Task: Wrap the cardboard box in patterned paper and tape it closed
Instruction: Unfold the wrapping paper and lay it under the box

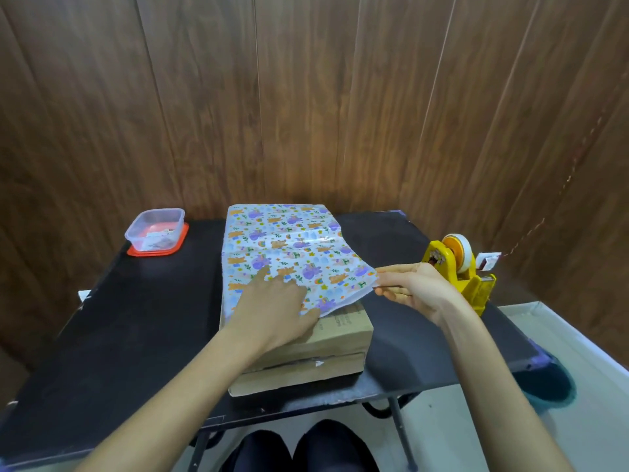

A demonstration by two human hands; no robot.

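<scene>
A flat cardboard box (pixel 340 332) lies in the middle of the black table (pixel 129 328), its near end bare. Patterned paper (pixel 289 243) with bears and purple animals covers the box's top and far part. My left hand (pixel 272 304) lies flat on the paper over the box, fingers straight and pressing it down. My right hand (pixel 413 289) pinches the paper's right corner between thumb and fingers and holds it lifted to the right of the box. A yellow tape dispenser (pixel 459 270) stands just right of that hand.
A clear plastic container (pixel 155 229) sits on a red lid at the table's far left. A wood-panelled wall rises right behind the table. A white surface (pixel 578 338) lies to the right, a dark teal object beside it. My knees show below the table's near edge.
</scene>
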